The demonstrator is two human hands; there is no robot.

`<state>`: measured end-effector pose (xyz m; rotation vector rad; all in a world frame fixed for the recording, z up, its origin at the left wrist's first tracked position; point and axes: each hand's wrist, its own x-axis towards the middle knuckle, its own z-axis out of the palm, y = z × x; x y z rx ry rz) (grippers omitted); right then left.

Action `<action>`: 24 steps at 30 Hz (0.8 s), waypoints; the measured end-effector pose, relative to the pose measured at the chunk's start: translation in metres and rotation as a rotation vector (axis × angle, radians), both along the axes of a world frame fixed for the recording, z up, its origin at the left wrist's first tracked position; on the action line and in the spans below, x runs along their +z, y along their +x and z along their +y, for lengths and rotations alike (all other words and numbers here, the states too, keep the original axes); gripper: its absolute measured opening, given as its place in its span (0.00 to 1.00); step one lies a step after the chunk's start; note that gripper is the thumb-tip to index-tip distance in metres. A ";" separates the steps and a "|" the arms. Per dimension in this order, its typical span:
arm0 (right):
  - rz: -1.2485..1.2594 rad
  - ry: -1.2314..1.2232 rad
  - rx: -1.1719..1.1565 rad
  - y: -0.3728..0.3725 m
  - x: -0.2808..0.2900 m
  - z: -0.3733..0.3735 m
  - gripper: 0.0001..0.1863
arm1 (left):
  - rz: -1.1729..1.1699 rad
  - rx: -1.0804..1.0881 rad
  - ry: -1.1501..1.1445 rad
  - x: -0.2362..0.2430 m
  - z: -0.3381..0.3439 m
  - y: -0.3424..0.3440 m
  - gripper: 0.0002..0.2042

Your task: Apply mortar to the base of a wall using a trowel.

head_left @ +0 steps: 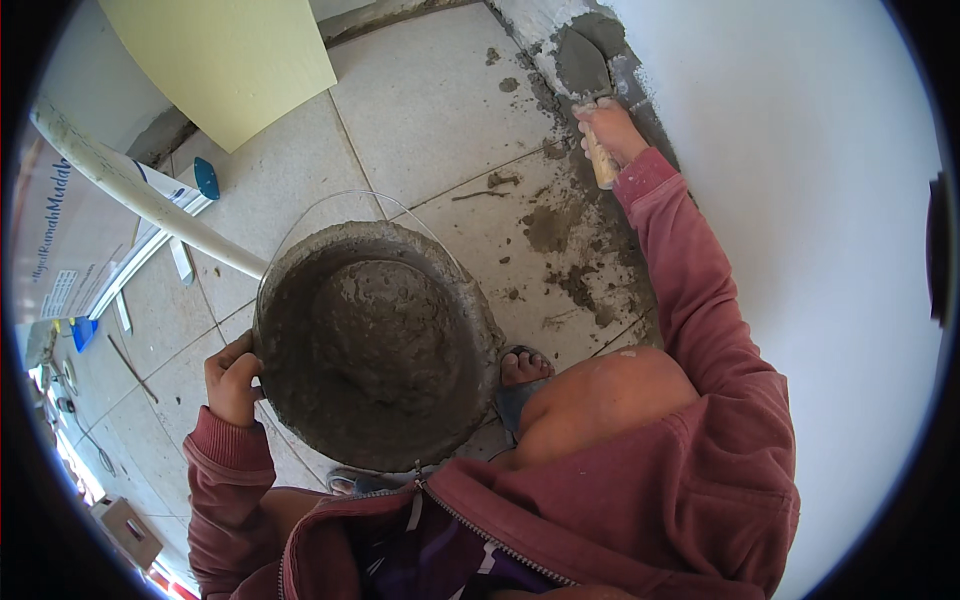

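Note:
My left hand [232,382] is closed on the left rim of a mortar-crusted bucket [483,315]. Wet grey mortar [390,325] is heaped inside it, and a thin wire handle arcs over its far side. Stretched out to the far right, my right hand [612,132] grips the wooden handle of a trowel [582,65]. The trowel's blade lies against fresh grey mortar [601,32] at the foot of the white wall. Whether the blade carries a load of mortar is hard to make out.
Mortar splatters [550,228] and crumbs cover the tiles [430,110] along the right wall [800,200]. A pale pipe [150,200] slants down toward the bucket from the left. A yellow board [230,60] stands at the far left, near a printed banner [80,235]. My foot [525,366] is right of the bucket.

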<state>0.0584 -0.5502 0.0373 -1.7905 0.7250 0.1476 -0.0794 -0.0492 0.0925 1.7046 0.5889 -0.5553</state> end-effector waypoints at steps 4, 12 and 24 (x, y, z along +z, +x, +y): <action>0.161 -0.196 0.170 0.012 -0.023 -0.030 0.11 | -0.002 -0.042 0.001 0.000 -0.006 0.006 0.23; -0.033 0.021 0.095 0.010 0.036 -0.013 0.09 | -0.009 -0.001 -0.035 -0.004 0.002 0.000 0.23; -0.280 0.030 -0.094 -0.078 0.030 -0.006 0.11 | -0.004 -0.027 -0.033 0.003 -0.006 0.007 0.22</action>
